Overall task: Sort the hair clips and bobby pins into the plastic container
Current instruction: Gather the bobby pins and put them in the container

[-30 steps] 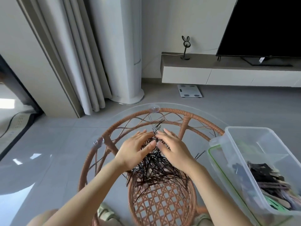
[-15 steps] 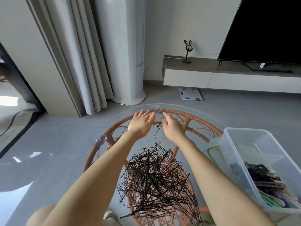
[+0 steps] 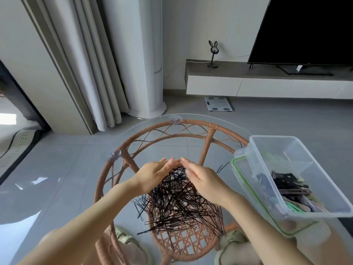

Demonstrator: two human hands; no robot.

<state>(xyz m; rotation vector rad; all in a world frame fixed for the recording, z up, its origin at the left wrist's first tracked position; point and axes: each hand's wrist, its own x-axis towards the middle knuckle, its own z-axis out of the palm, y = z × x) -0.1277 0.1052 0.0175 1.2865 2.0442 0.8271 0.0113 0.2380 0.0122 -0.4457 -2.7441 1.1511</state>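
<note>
Glass table (image 3: 191,119): bobby pins (image 3: 177,201) criss-cross, unaligned.

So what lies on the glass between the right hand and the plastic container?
In the head view, one stray bobby pin lies on the glass tabletop, between the right hand and the plastic container; the rest of that stretch is bare.

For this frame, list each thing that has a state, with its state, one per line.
Plastic container: lid off, tilted, partly filled with hair clips.
Lid: lying under the container.
Bobby pin pile: loose on the glass tabletop, not yet in the container.
Stray bobby pin: apart from the pile, beside the lid.
Left hand: open, fingers extended, at the pile's far edge.
Right hand: open, fingers extended, opposite the left.
TV: screen dark.
</note>
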